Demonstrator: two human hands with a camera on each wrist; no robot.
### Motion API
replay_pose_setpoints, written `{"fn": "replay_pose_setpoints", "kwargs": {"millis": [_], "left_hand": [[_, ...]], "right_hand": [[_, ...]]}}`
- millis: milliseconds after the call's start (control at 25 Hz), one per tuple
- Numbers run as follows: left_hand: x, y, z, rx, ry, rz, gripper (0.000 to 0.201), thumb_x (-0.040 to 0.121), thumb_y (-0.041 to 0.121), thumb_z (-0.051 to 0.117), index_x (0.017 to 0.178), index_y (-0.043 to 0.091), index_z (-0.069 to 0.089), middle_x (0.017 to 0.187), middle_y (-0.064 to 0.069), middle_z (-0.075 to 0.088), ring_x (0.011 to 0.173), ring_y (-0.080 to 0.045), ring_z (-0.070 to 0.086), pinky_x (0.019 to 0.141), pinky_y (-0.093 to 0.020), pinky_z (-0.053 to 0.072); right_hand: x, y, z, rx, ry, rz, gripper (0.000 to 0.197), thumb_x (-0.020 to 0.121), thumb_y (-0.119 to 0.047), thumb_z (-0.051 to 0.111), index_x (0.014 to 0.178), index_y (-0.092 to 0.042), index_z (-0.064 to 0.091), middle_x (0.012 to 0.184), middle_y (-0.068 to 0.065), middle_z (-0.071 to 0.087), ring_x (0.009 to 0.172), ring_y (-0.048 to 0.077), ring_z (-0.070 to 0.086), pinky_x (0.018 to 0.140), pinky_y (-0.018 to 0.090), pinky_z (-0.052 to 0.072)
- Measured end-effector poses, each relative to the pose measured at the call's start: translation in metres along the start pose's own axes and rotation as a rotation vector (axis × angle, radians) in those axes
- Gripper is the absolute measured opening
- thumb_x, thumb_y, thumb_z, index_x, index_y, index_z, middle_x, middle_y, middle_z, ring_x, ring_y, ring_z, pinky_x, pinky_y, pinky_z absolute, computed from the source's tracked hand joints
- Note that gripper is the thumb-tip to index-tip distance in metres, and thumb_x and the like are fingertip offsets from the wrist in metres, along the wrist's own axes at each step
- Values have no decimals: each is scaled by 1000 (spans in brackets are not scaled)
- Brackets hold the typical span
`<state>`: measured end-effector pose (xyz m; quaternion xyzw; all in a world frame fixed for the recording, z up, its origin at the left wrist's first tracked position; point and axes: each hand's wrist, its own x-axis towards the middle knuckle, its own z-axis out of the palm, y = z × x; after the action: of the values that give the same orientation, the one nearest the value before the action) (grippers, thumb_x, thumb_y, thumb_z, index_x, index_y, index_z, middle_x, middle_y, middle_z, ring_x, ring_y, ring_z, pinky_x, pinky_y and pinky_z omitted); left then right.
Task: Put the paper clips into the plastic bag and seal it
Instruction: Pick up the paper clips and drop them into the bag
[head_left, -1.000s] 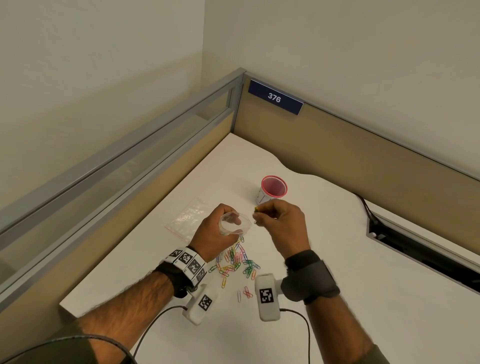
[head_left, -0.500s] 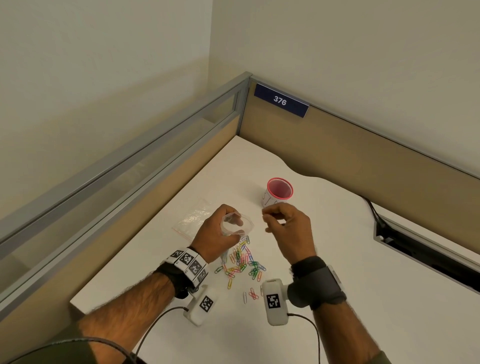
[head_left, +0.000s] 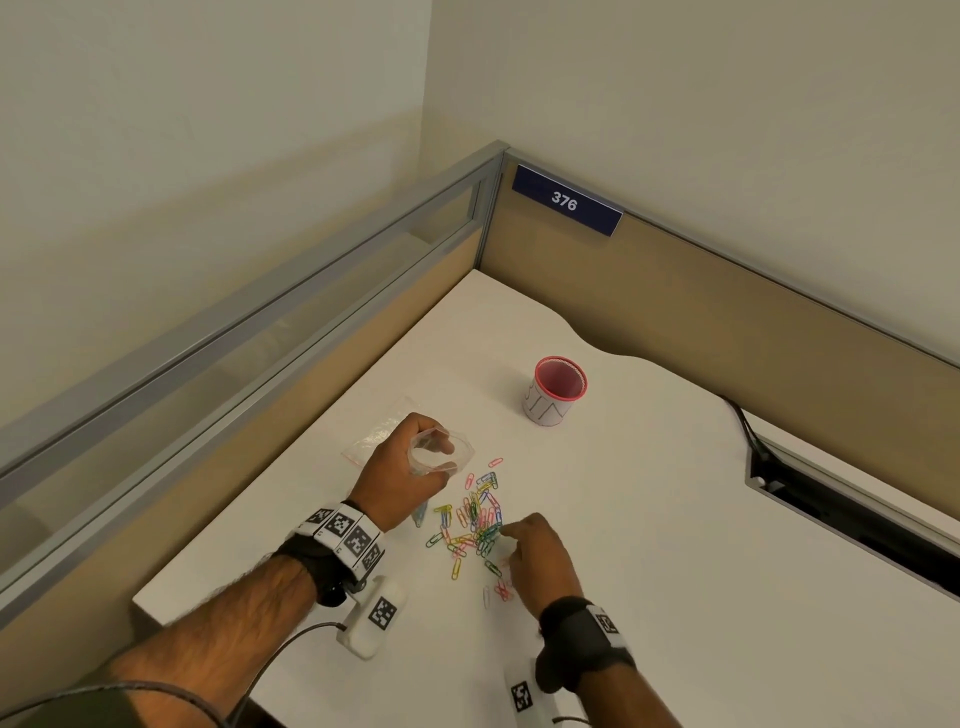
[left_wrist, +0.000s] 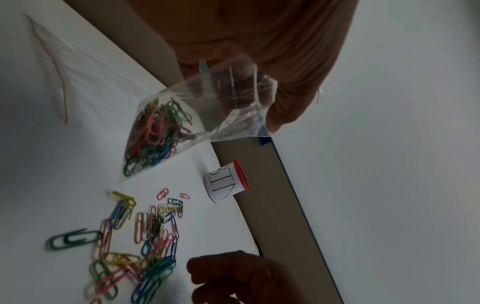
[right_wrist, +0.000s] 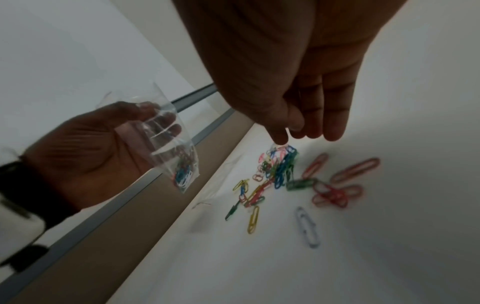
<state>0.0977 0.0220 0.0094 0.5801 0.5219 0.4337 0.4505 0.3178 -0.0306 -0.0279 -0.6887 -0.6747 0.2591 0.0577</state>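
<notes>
My left hand (head_left: 415, 462) holds a small clear plastic bag (head_left: 447, 452) above the white table, gripping it near its mouth, which gapes open. Several coloured clips (left_wrist: 153, 133) lie in the bag's bottom corner. A loose pile of coloured paper clips (head_left: 478, 525) is spread on the table just below the bag. My right hand (head_left: 511, 535) reaches down over the near side of the pile. Its fingers (right_wrist: 335, 123) point down almost straight, with the tips just at the clips (right_wrist: 278, 166). I see nothing held in it.
A red-rimmed cup (head_left: 556, 389) with a white paper label stands behind the pile. A second clear bag (head_left: 374, 434) lies flat left of my left hand. Partition walls close the left and back sides. A cable slot (head_left: 831, 514) opens at the right.
My right hand has dropped from the bag's mouth down to the pile of clips on the table. My left hand has kept the bag open in about the same place.
</notes>
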Motion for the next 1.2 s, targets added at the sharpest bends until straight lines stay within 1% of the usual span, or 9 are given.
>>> {"fn": "replay_pose_setpoints", "kwargs": {"millis": [80, 280, 400, 560, 680, 800, 920, 1080, 1200], "left_hand": [[1, 2, -1, -7, 3, 2, 40, 79, 2, 77, 107, 21, 55, 101, 5, 70, 108, -6, 63, 96, -25, 46], [2, 2, -6, -7, 10, -5, 40, 79, 2, 76, 108, 21, 55, 102, 3, 70, 108, -5, 63, 96, -25, 46], [1, 2, -4, -11, 4, -5, 41, 79, 2, 76, 109, 19, 54, 103, 2, 70, 110, -8, 63, 98, -25, 46], [0, 5, -2, -12, 6, 7, 40, 79, 1, 76, 107, 20, 55, 102, 4, 70, 109, -4, 63, 96, -19, 43], [-1, 4, -4, -7, 12, 4, 39, 79, 2, 76, 107, 20, 55, 103, 4, 70, 109, -5, 63, 95, -18, 44], [-1, 4, -3, -2, 15, 3, 40, 79, 3, 77, 107, 20, 55, 102, 4, 70, 108, -3, 63, 95, -16, 43], [1, 4, -2, -3, 14, 3, 40, 79, 3, 77, 107, 20, 54, 102, 5, 70, 108, -2, 63, 93, -15, 43], [2, 2, -1, -9, 11, -3, 40, 79, 2, 77, 108, 20, 55, 102, 5, 69, 110, -6, 63, 97, -21, 45], [2, 1, 2, 4, -4, 4, 40, 79, 4, 77, 107, 21, 55, 101, 6, 69, 110, -6, 63, 101, -29, 48]], "right_hand": [[-8, 5, -5, -67, 1, -52, 30, 93, -11, 48, 115, -22, 66, 114, -1, 58, 106, 18, 56, 92, 23, 45], [-36, 10, 17, -165, -294, -217, 33, 92, -9, 43, 110, -24, 66, 117, 0, 61, 110, 19, 55, 98, 26, 44], [-16, 3, 15, -99, -159, -202, 38, 93, -6, 42, 119, -24, 63, 119, -1, 59, 111, 20, 53, 97, 26, 44], [16, 6, -6, -12, 35, -38, 35, 91, -6, 44, 116, -20, 65, 116, 3, 61, 109, 22, 58, 93, 27, 45], [30, 10, -8, -51, 42, 129, 35, 92, -7, 45, 125, -13, 57, 125, 9, 54, 118, 27, 51, 100, 33, 44], [29, -3, 7, -141, 7, 92, 24, 95, -14, 46, 115, -12, 59, 117, 10, 53, 110, 26, 52, 93, 34, 49], [23, -13, 8, -35, -35, 15, 24, 97, -23, 48, 115, -15, 61, 113, 8, 56, 103, 23, 56, 90, 30, 49], [19, -9, 2, 19, -47, 128, 56, 78, -48, 71, 121, -15, 55, 119, 5, 51, 109, 22, 51, 90, 31, 46], [18, -21, 13, -94, -102, 113, 74, 65, -65, 72, 120, -20, 52, 118, 3, 45, 110, 21, 44, 87, 34, 48]]}}
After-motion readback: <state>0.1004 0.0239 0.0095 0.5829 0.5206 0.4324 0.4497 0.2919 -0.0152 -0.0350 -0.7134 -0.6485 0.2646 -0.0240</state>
